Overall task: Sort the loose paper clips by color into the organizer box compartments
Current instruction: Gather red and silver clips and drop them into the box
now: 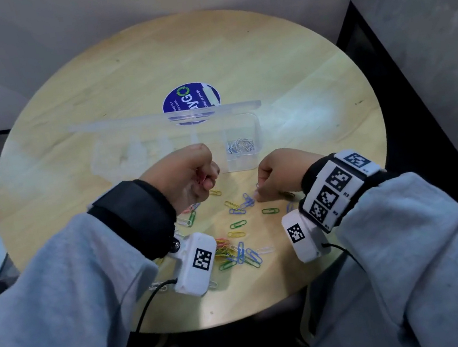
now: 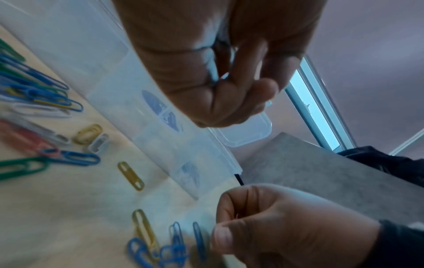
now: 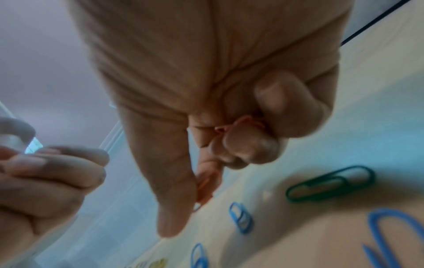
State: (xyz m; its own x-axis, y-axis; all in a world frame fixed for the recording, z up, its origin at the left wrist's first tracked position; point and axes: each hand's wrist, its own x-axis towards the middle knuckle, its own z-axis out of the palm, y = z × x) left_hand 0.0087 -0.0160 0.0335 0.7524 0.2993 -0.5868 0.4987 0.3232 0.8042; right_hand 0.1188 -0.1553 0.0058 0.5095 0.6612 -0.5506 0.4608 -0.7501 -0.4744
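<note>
A clear organizer box (image 1: 256,126) stands open mid-table, white clips (image 1: 242,145) in its right end compartment. Loose paper clips (image 1: 234,251) in blue, green, yellow, red and white lie scattered in front of it. My left hand (image 1: 207,177) hovers as a fist just before the box, with a bit of red clip (image 1: 200,179) showing between its curled fingers. My right hand (image 3: 201,195) is lowered to the table, thumb and forefinger pinching a red clip (image 3: 204,188), and more red clips (image 3: 241,123) are tucked under its curled fingers. It sits right of the left hand (image 3: 45,181).
The round wooden table (image 1: 231,51) carries a blue sticker (image 1: 191,98) behind the box lid (image 1: 164,117). A green clip (image 3: 330,183) and blue clips (image 3: 241,219) lie beside my right fingers. A wall corner stands at the right.
</note>
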